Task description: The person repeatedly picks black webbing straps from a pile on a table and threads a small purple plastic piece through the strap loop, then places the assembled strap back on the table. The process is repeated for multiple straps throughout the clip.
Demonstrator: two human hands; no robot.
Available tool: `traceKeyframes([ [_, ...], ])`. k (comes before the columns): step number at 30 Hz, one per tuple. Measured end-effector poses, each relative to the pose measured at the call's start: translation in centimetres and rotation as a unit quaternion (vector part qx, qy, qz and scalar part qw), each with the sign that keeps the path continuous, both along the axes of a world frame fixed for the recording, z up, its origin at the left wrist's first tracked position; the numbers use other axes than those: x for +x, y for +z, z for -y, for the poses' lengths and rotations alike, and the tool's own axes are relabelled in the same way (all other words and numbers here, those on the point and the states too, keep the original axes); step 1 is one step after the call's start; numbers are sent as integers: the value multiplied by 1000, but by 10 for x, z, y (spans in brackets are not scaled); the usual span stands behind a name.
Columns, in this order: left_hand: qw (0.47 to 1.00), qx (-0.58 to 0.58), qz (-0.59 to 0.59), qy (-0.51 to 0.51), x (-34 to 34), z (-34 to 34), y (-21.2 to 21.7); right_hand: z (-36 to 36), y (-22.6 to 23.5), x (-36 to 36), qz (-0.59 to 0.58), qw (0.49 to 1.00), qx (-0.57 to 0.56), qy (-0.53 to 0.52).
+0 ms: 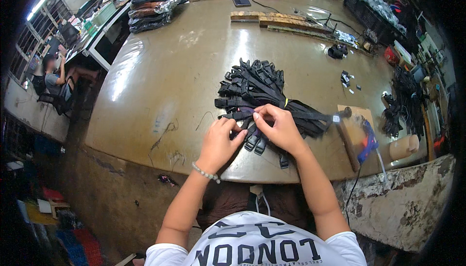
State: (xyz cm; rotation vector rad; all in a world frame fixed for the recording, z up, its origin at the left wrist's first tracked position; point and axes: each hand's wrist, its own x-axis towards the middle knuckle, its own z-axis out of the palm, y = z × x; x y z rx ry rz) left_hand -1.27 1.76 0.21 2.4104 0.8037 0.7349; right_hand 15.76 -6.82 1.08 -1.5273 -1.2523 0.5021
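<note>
A thick bundle of black webbing straps with plastic buckles (255, 79) lies on the table in front of me, a yellow tie around its middle. My left hand (221, 139) is closed at the bundle's near left side, thumb and fingers pinching a black strap (235, 116). On the same strap, just to the right, my right hand (277, 129) pinches with thumb and index finger. A small purplish patch shows between the hands; what it is I cannot make out. Several loose buckle ends (256, 144) hang toward me below my fingers.
To the right are a blue glue gun (369, 144), a dark stick-like tool (347, 142) and a cardboard tube (404, 147). Wooden bars (272, 19), a phone (241, 0) and stacked plastic-wrapped packages (155, 8) stand farther back. A person (57, 81) sits at far left.
</note>
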Motion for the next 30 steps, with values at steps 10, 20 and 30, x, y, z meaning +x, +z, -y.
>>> traceKeyframes([
  [10, 991, -127, 28, 32, 6, 2, -8, 5, 4, 15, 9, 992, -98, 76],
  [20, 989, -138, 30, 47, 4, 7, -11, 4, -1, 13, 81, 989, -77, 99],
  [30, 985, -169, -6, 41, 1, 8, -8, 4, -10, 18, 133, 982, -56, 125],
])
